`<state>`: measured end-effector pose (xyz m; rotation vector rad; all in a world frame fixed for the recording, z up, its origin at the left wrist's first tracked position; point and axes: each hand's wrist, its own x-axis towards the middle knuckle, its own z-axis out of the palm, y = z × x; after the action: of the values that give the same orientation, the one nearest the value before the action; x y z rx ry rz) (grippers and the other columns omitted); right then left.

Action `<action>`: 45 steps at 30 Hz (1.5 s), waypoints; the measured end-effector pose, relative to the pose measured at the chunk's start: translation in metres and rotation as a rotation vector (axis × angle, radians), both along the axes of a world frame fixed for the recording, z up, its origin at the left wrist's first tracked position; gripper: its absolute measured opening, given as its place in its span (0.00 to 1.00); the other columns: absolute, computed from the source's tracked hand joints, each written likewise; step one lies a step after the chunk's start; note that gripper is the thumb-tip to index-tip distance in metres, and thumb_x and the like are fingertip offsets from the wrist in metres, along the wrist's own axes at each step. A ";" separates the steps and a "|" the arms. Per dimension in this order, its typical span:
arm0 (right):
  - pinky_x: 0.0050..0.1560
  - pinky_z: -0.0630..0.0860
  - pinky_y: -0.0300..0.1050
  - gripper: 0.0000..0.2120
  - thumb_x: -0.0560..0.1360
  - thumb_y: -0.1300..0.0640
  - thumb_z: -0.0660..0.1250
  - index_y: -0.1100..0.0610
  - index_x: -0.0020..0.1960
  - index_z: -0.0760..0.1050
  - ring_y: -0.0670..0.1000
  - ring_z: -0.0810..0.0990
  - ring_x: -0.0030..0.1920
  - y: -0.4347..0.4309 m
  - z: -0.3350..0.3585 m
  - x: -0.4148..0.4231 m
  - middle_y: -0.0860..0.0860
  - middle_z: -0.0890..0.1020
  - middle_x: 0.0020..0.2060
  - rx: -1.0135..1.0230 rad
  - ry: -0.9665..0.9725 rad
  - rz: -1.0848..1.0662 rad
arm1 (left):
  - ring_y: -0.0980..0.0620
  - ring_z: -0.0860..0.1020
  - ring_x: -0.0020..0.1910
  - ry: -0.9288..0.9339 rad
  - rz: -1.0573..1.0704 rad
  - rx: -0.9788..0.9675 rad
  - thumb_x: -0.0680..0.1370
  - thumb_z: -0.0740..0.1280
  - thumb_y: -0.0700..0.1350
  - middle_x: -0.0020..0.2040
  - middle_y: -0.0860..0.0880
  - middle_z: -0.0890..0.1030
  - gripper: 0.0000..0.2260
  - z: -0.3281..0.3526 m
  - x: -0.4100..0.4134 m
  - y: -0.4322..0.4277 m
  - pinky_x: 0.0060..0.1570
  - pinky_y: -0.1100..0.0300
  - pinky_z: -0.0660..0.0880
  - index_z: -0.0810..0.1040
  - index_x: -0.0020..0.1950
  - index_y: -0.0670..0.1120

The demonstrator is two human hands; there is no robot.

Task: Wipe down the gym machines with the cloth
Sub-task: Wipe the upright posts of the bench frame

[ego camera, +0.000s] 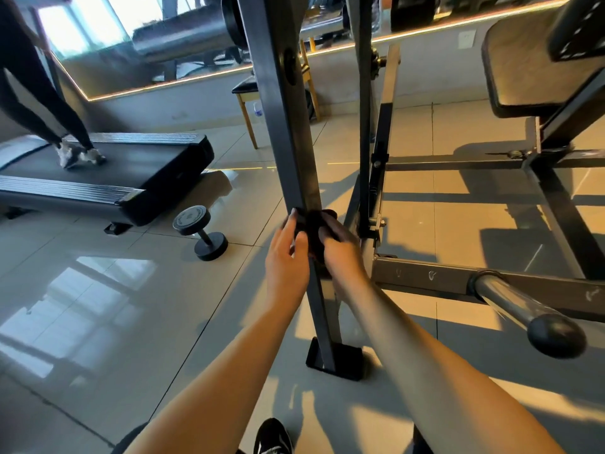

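Observation:
A dark square steel upright (288, 126) of a gym rack runs from the top of the view down to a black foot on the tiles. A dark cloth (312, 229) is wrapped around this post low down. My left hand (288, 257) holds the cloth against the post's left side, fingertips on the metal. On the right side my right hand (340, 249) grips the cloth, fingers curled over it. Most of the cloth is hidden between the two hands.
A bench pad (520, 70) and its frame stand at right, with a black-capped bar (527, 309) jutting toward me. A dumbbell (201, 235) lies on the floor at left, beside a treadmill (108, 178) with a person on it. A wooden stool (248, 93) stands behind the post.

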<state>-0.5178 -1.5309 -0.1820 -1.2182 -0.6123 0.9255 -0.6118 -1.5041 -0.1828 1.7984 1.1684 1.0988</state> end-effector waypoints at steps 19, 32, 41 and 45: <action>0.66 0.75 0.49 0.15 0.83 0.53 0.63 0.37 0.64 0.78 0.47 0.77 0.65 0.009 0.037 0.000 0.44 0.79 0.65 0.106 0.021 0.010 | 0.68 0.75 0.51 -0.070 0.073 -0.016 0.86 0.57 0.51 0.56 0.52 0.77 0.19 0.013 0.002 0.002 0.45 0.78 0.70 0.70 0.77 0.53; 0.68 0.75 0.54 0.15 0.83 0.53 0.62 0.34 0.60 0.80 0.49 0.78 0.65 0.007 0.037 -0.003 0.45 0.81 0.63 0.054 0.032 -0.017 | 0.71 0.73 0.52 -0.090 0.055 -0.047 0.86 0.56 0.51 0.59 0.50 0.76 0.20 0.018 0.003 -0.003 0.45 0.80 0.69 0.67 0.79 0.54; 0.68 0.75 0.53 0.15 0.83 0.55 0.63 0.33 0.55 0.79 0.50 0.77 0.66 0.015 0.071 0.003 0.45 0.80 0.64 0.130 0.062 0.000 | 0.64 0.75 0.58 -0.144 0.070 -0.050 0.86 0.56 0.50 0.60 0.52 0.78 0.17 0.021 0.006 -0.001 0.48 0.79 0.70 0.74 0.73 0.49; 0.66 0.76 0.56 0.14 0.84 0.52 0.60 0.34 0.58 0.78 0.51 0.79 0.62 0.005 0.046 -0.003 0.47 0.81 0.60 -0.014 0.050 0.001 | 0.61 0.74 0.66 -0.168 0.069 -0.017 0.86 0.56 0.52 0.68 0.56 0.76 0.18 0.027 0.009 0.001 0.54 0.77 0.71 0.73 0.74 0.51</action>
<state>-0.5213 -1.5255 -0.1358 -1.2036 -0.5675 0.9599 -0.6024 -1.5033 -0.1556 1.6291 1.1421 1.2506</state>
